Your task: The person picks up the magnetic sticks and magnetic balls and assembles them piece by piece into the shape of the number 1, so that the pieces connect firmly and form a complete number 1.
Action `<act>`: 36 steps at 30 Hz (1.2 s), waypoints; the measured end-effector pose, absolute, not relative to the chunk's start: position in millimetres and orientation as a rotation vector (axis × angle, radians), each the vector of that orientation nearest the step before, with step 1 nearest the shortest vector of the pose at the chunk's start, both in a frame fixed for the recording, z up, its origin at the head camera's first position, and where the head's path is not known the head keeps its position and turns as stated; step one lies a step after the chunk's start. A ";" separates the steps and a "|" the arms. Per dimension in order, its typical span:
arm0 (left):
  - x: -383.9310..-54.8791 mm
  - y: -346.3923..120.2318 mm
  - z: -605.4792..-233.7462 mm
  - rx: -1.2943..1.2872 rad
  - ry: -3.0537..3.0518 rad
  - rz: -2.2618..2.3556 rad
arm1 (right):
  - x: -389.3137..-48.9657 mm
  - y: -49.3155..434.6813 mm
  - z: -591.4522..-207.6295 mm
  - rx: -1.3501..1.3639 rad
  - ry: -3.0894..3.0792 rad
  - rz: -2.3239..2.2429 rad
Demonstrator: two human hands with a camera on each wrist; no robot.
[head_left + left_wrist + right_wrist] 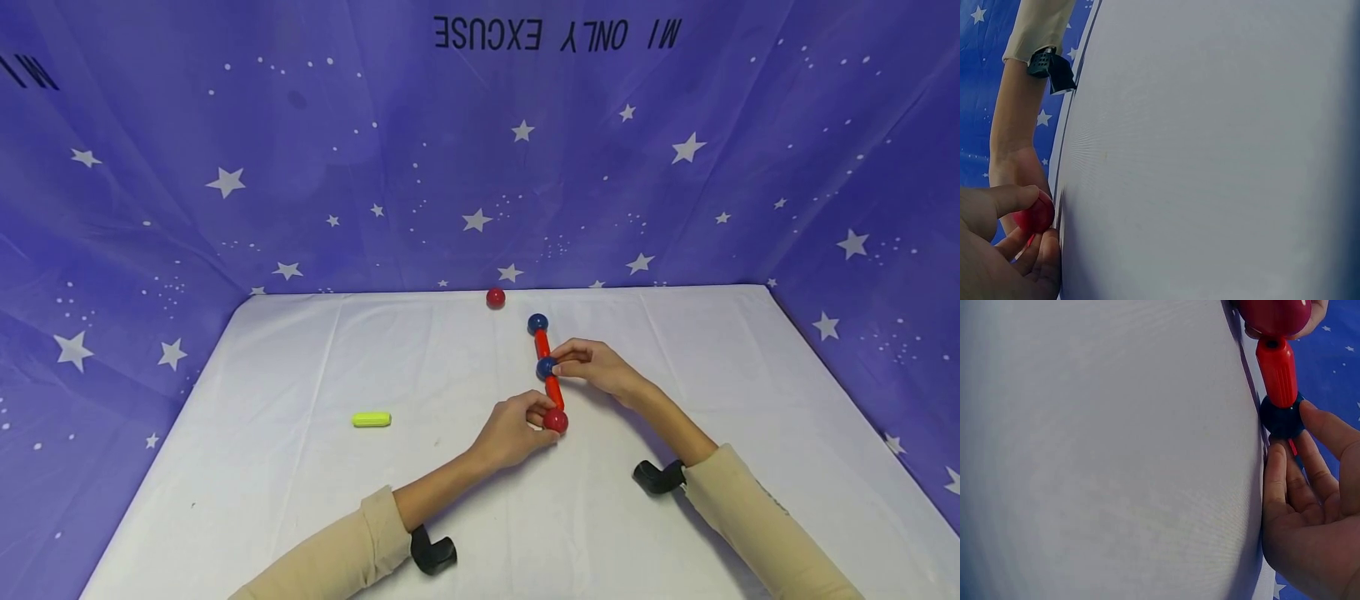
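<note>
Purple backdrop (pixel 420 158) — starry, lettered, white tablecloth (pixel 450 358)

The balls (pixel 557 421) look smoothly glossy — the tablecloth (pixel 247 467), matt.

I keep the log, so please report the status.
Right grip holds nearer blue ball. Left grip holds nearer red ball, contact with nearer red rod unclear. No obstruction visible.

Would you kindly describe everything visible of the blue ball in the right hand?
The blue ball is round, smooth and glossy, its material unclear. It sits in line between a near red rod and a far red rod, both seemingly meeting it, over the white cloth. The right hand pinches it, partly covering it.
</note>
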State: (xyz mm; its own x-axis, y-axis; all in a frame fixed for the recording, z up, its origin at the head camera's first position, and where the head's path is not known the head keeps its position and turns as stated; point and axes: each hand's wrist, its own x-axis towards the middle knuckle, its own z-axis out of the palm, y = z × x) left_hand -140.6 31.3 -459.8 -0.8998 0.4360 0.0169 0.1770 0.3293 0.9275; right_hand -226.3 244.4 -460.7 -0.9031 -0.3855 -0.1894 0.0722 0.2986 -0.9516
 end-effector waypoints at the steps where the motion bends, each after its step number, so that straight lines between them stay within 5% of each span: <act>1: -140.7 31.4 -460.0 0.559 2.362 1.599 | -226.2 244.2 -460.6 -0.278 2.189 -1.635; 36: -140.6 36.9 -463.1 0.609 2.468 1.512 | -227.8 244.4 -461.9 -0.283 2.209 -1.620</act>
State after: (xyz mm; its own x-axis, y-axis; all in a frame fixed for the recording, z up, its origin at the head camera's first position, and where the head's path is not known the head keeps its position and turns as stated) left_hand -140.6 36.9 -463.1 -0.8992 0.4339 0.0561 0.2471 0.3977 0.8836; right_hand -227.8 244.4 -461.9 -0.9057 -0.3808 -0.1864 0.0634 0.3131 -0.9476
